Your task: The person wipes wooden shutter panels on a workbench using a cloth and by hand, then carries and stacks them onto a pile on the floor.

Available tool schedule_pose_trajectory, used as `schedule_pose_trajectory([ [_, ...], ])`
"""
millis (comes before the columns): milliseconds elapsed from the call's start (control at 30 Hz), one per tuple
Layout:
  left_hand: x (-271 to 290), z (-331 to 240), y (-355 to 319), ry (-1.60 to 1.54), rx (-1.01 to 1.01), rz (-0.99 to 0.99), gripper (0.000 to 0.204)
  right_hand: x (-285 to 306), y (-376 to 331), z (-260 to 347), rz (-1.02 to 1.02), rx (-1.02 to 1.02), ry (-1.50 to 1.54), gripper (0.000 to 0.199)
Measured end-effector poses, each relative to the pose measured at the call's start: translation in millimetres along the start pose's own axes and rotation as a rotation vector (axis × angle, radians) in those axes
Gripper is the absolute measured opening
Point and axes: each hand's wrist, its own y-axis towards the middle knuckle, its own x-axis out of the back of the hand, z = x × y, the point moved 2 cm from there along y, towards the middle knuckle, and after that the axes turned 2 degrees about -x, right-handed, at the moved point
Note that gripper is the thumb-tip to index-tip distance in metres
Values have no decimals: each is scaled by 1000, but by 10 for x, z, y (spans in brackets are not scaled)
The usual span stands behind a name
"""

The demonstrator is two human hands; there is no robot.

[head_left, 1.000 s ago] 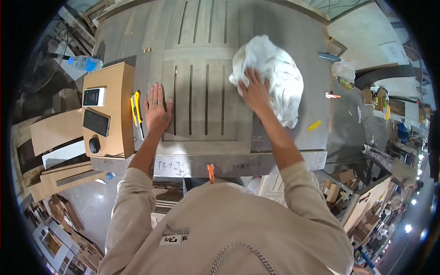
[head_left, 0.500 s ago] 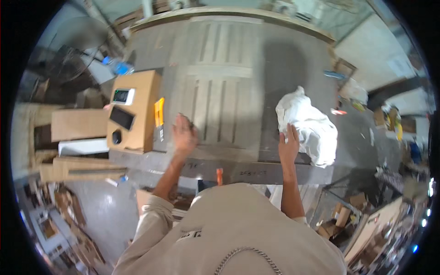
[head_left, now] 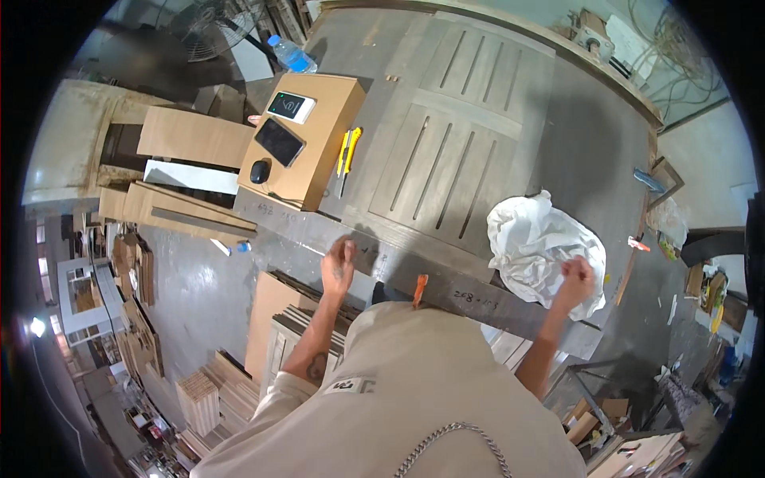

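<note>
Hovering near the table's [head_left: 594, 151] front edge: my left hand [head_left: 338, 268], fingers curled | my right hand [head_left: 577, 285], fingers bent, over white cloth [head_left: 530, 239] | either grip: I cannot tell

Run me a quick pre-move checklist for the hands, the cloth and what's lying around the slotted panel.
1. Left hand free of objects: ok, none visible; it is over the bench's front edge.
2. Right hand gripping the white cloth: cannot tell; it overlaps the cloth, contact unclear.
3. Cloth spread flat: not ok, bunched up.
4. Cloth clear of the slots in the panel: ok, it lies to their right.
5. Yellow knife clear of the slots: ok, beside the cardboard box.
6. Dark phone on the box: ok.
</note>
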Motion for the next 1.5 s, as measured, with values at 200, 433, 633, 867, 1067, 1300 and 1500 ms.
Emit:
schedule_pose_trajectory([
  [200,-197,60,519,438,-261,-141,61,-496,-327,93,443,620,-622,15],
  [433,-351,-226,917,551,-37,63,90,-230,-351,-159,395,443,-1086,39],
  [633,-605,-64,839,490,-205,-15,90,-544,-735,169,371,418,-800,53],
  [867,-461,-184,1080,257,145,37,84,-1051,-1753,119,504,115,-787,70],
  [1067,-48,-391,1409,-14,232,343,65,-1031,-1477,236,429,44,-764,72],
  [1300,588,-652,1681,-445,78,477,40,-1116,-1713,1043,343,-27,-780,65],
  [1500,1496,-1594,1666,-529,-224,652,43,-1338,-2423,856,454,-69,-676,67],
])
